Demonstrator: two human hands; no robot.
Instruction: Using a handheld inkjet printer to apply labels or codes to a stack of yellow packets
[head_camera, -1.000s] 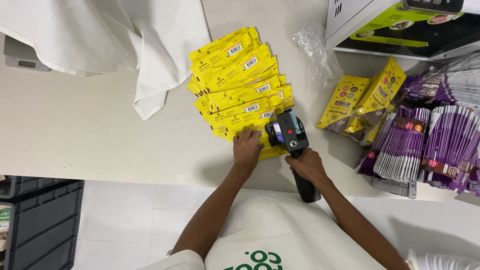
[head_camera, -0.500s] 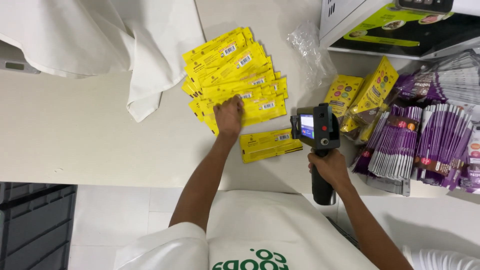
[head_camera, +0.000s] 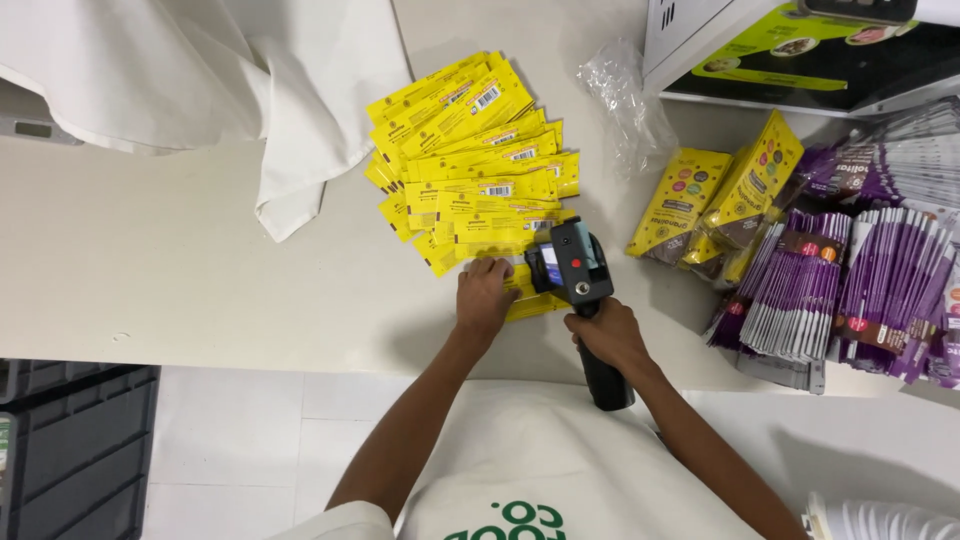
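Bright, even overhead light, no harsh hotspots. Soft short shadows under the white cloth (head_camera: 300, 120) and beside the forearms on the table (head_camera: 180, 270). Mild sheen on the clear plastic wrap (head_camera: 625, 105). Focus sharp mid-frame; slight wide-angle stretch toward the corners.

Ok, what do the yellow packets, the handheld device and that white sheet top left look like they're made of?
Yellow packets: probably thin printed plastic film or coated paper, flat, with a slight sheen.
Handheld device: looks like hard black moulded plastic, matte, with a glossy little screen; the right hand grips its handle.
White sheet: woven cloth by its soft folds and drape.
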